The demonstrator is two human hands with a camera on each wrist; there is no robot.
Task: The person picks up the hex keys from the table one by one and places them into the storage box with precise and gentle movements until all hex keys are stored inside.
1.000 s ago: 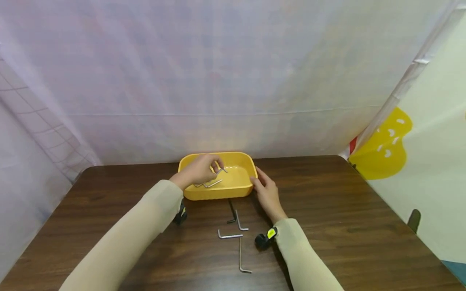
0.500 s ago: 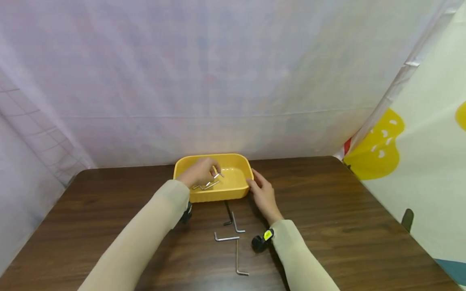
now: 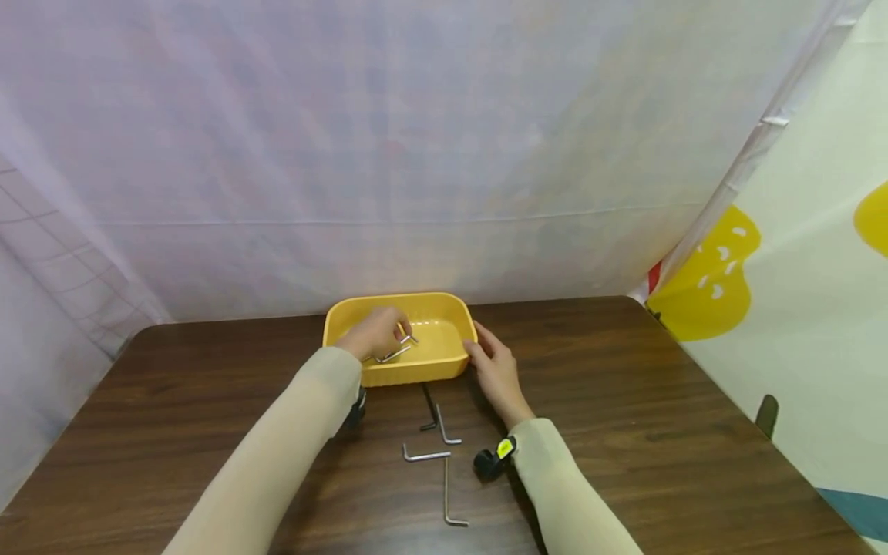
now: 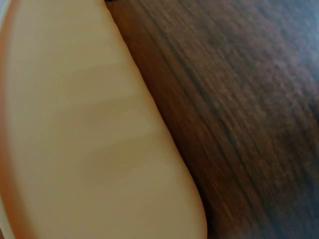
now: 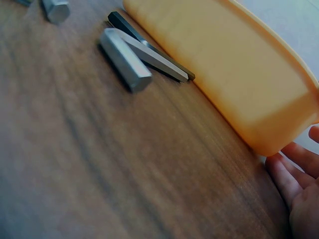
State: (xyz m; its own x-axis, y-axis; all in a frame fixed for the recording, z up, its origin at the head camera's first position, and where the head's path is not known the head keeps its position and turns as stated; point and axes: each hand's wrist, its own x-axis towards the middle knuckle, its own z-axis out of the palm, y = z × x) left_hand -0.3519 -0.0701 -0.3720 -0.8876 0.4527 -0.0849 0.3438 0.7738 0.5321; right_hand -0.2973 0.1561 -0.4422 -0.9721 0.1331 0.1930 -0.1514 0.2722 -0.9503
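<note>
My left hand [image 3: 377,331] reaches into a yellow plastic tray [image 3: 416,375], pinching a small silver hex key [image 3: 408,339] low over its floor. Other silver hex keys, one of them a longer hex key [image 3: 394,355], lie beneath that hand, partly hidden by it. At the tray's right end my right hand [image 3: 499,378] grips the corner, thumb at the rim and fingers along the outside. The right wrist view shows that hand's fingers [image 5: 299,172] against the corner. In the left wrist view the tray's outer wall [image 4: 99,124] fills the left side; the hand is hidden.
Before the tray, a black hex key [image 3: 429,408] and a silver hex key [image 3: 445,426] lie close together on the brown wooden table [image 3: 610,416]. Nearer are a sideways hex key [image 3: 426,458] and a long hex key [image 3: 447,493]. A pale curtain [image 3: 388,154] hangs behind.
The left hand has sunk slightly lower in the tray with the hex key at its fingertips. The right hand keeps its grip on the corner. The head view has shifted a little.
</note>
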